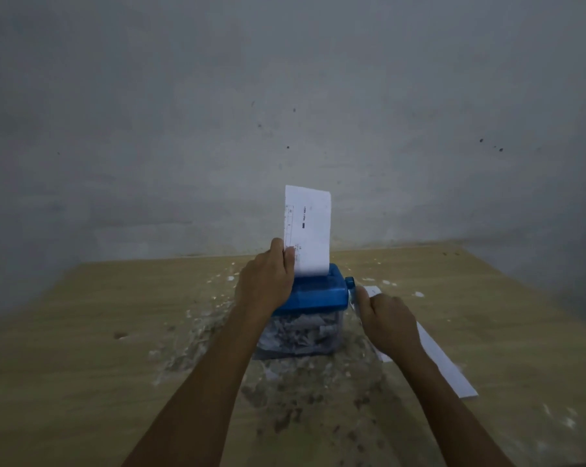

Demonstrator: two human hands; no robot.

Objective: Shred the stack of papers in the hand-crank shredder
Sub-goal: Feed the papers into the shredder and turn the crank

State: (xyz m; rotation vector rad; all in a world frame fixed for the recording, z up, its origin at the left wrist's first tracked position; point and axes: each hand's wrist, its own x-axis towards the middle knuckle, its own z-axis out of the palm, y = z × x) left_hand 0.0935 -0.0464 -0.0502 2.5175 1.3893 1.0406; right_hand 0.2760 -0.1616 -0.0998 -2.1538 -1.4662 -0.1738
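A small hand-crank shredder with a blue top (320,293) and a clear bin full of paper shreds (301,335) stands mid-table. A white printed sheet (310,230) stands upright in its slot. My left hand (268,281) pinches the sheet's lower left edge and rests against the shredder's left side. At the shredder's right side my right hand (387,320) is closed around the blue crank (352,291). A stack of white papers (443,362) lies flat on the table to the right, partly under my right hand.
The wooden table (82,348) is littered with paper shreds (284,392) around and in front of the shredder. A grey wall (284,96) rises directly behind the table's far edge.
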